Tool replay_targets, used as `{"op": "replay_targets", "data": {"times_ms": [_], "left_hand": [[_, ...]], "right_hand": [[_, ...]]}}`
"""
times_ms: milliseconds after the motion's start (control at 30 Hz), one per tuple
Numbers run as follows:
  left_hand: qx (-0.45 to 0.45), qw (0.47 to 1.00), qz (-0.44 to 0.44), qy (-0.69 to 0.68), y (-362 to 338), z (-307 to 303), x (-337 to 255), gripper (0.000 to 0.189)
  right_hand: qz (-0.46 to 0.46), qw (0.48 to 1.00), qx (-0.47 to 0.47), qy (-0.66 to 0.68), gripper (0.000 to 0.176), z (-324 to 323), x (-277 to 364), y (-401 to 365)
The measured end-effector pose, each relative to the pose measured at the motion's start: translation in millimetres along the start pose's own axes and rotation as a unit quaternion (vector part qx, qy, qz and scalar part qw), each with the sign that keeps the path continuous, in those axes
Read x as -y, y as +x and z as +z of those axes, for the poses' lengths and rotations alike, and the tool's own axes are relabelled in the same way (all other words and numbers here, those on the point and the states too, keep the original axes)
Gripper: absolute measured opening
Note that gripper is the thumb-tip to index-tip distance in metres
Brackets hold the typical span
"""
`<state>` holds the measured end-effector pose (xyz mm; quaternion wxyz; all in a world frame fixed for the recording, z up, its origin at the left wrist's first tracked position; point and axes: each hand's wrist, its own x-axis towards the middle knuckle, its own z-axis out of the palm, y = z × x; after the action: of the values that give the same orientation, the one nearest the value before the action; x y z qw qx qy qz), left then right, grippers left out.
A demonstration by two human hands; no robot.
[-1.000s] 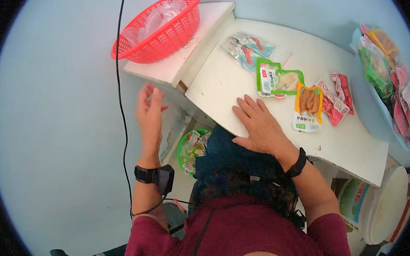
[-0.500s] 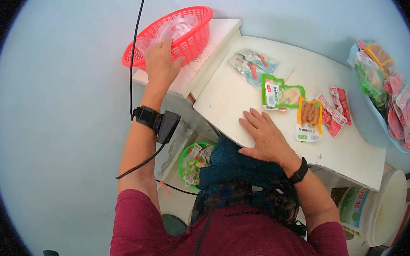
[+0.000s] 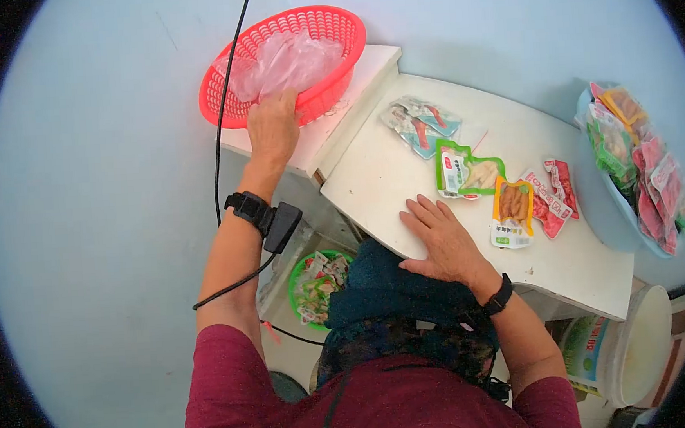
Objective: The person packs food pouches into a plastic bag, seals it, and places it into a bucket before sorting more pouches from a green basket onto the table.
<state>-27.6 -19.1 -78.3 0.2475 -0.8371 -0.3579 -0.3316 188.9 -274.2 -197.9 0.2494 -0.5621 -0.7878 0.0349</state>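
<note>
At the near rim of the red basket (image 3: 326, 97), my left hand (image 3: 274, 128) has its fingers curled by the clear plastic bags (image 3: 286, 63); its fingertips are partly hidden. My right hand (image 3: 442, 243) lies spread on the white table (image 3: 371, 165) near its front edge, holding nothing. Beyond it are a green-edged food packet (image 3: 469, 171), a yellow packet (image 3: 513, 213) and red packets (image 3: 548, 211). Clear and blue packets (image 3: 422, 124) lie farther back.
A light-blue basin (image 3: 612, 205) heaped with packets stands at the right. Below the table are a green basket (image 3: 295, 276) of packets and a white bucket (image 3: 648, 336). A black cable (image 3: 220, 143) hangs near my left arm.
My left hand has drawn its fingers in at the basket's near rim, and the basket has tipped toward me, showing more of the bags. My right hand has stayed on the table.
</note>
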Motion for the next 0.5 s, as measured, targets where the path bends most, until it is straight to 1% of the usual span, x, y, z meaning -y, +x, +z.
{"op": "replay_targets", "data": {"times_ms": [33,133,233,333,433,500], "left_hand": [[-0.013,1.000,0.013,0.009,1.0,3.8,2.5,0.021],[-0.070,0.996,0.029,0.045,4.6,16.8,8.5,0.010],[-0.004,0.996,-0.004,0.086,14.9,30.4,15.1,0.010],[-0.030,0.996,0.020,0.077,23.8,48.1,15.6,0.010],[-0.049,0.992,0.042,0.112,30.0,64.4,15.5,0.011],[-0.043,0.993,0.051,0.095,36.6,67.2,16.9,0.012]], "right_hand": [[0.000,1.000,-0.002,0.000,0.079,0.1,-0.5,-0.3],[-0.003,1.000,-0.006,0.002,0.079,-1.2,-0.5,-0.3],[-0.001,1.000,-0.004,0.014,0.078,-1.9,-0.7,0.0],[-0.003,1.000,-0.003,0.016,0.078,0.4,-4.1,-0.8],[0.001,1.000,-0.016,0.022,0.078,2.3,-5.1,-3.1],[-0.005,0.999,-0.035,0.024,0.077,3.5,-4.8,-2.9]]}}
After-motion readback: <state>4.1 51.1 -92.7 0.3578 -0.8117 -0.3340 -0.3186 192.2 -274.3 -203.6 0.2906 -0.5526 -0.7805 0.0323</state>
